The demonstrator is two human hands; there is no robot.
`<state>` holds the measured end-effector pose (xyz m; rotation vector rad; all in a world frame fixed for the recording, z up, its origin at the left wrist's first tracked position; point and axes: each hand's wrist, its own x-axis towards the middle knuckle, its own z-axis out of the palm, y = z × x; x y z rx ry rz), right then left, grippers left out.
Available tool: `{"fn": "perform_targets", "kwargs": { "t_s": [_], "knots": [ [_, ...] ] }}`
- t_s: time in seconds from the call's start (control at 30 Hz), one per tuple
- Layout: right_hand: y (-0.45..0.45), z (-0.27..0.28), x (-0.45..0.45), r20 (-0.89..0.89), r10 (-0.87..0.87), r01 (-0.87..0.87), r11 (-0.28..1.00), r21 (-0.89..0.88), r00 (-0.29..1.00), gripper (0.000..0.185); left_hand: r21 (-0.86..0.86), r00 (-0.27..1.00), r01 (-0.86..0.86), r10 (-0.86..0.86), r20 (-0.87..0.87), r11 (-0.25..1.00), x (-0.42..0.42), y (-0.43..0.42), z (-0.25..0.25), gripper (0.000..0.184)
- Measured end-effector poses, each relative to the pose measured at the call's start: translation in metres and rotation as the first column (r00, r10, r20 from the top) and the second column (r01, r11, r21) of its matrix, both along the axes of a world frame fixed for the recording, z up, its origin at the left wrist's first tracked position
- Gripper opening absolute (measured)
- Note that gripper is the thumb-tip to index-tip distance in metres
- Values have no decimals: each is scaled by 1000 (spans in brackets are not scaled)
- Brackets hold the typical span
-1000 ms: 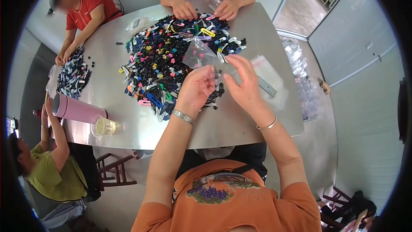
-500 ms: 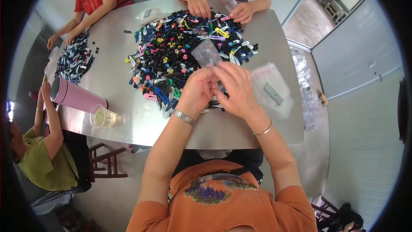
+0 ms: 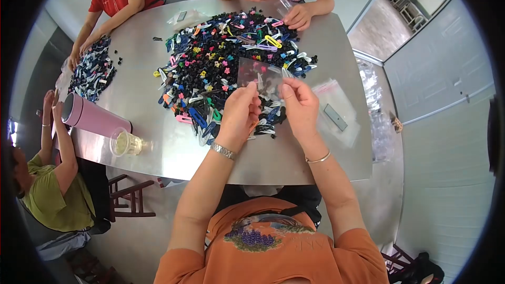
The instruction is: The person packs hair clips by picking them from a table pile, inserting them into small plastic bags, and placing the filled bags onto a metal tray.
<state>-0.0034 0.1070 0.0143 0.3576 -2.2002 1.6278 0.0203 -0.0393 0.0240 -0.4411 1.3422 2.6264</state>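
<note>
A small transparent plastic bag [image 3: 258, 71] is stretched between my two hands above the pile of hair clips [image 3: 210, 58]. My left hand [image 3: 241, 113] is closed, its thumb and fingers pinching the bag's lower left edge. Something orange, perhaps a clip, shows by its curled lower fingers. At the bag's right edge, my right hand [image 3: 301, 106] grips the plastic between thumb and forefinger. Through the film I see small coloured pieces, but cannot tell which lie inside it. The pile under my hands mixes snap clips with many small black and coloured claw clips.
Right of my hand lie flat plastic bags [image 3: 336, 121] with a grey metal strip [image 3: 335, 117] on them. A pink tumbler [image 3: 97, 114] and a plastic cup [image 3: 125, 143] stand at the left. Co-workers sit around the metal table [image 3: 294, 160]; a second clip pile [image 3: 93, 71] lies far left.
My hands have moved apart, and the bag now spreads between them. Across the table, a co-worker's hand has lifted from the pile towards the small bag held there.
</note>
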Motion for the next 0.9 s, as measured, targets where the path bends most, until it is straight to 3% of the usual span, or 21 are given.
{"fn": "perform_targets", "kwargs": {
  "t_s": [0.07, 0.17, 0.23, 0.33, 0.4, 0.57, 0.67, 0.8, 0.87, 0.9],
  "knots": [
    [1, 2, 0, 216, 224, -103, 881, -461, 950, 19, -41, 999, -40, 41, 25, 998, 0, 4, 3, 32],
    [-3, 1, 2, 258, 350, -140, 794, -591, 900, 21, 0, 993, -99, 99, 68, 995, -1, 14, 11, 31],
    [-7, -1, 7, 264, 372, -151, 786, -599, 890, 22, 124, 988, -125, 135, -75, 984, -4, 17, 14, 25],
    [-11, 1, 9, 271, 397, -161, 774, -613, 877, 24, 241, 954, -243, 276, -117, 940, -12, 23, 2, 17],
    [-10, 0, 9, 277, 398, -155, 770, -619, 875, 24, 263, 950, -220, 268, -159, 939, -14, 23, -6, 15],
    [-3, -3, 0, 376, 386, -91, 789, -608, 842, 25, 187, 953, -252, 278, -125, 949, -16, 29, -4, 18],
    [-4, 0, 0, 336, 255, -79, 885, -459, 907, 26, 110, 964, -234, 245, -104, 966, -13, 30, -4, 17],
    [0, -4, -6, 303, 259, -107, 893, -437, 917, 29, 7, 969, -212, 211, -125, 977, -15, 25, -6, 19],
    [-5, -3, -3, 79, 45, -28, 978, -205, 996, 34, -57, 984, -141, 133, -118, 988, -15, 25, -8, 16],
    [-3, -1, -4, 81, 42, -24, 978, -205, 996, 34, -120, 992, -70, 57, -112, 990, -16, 24, -9, 16]
  ]
}}
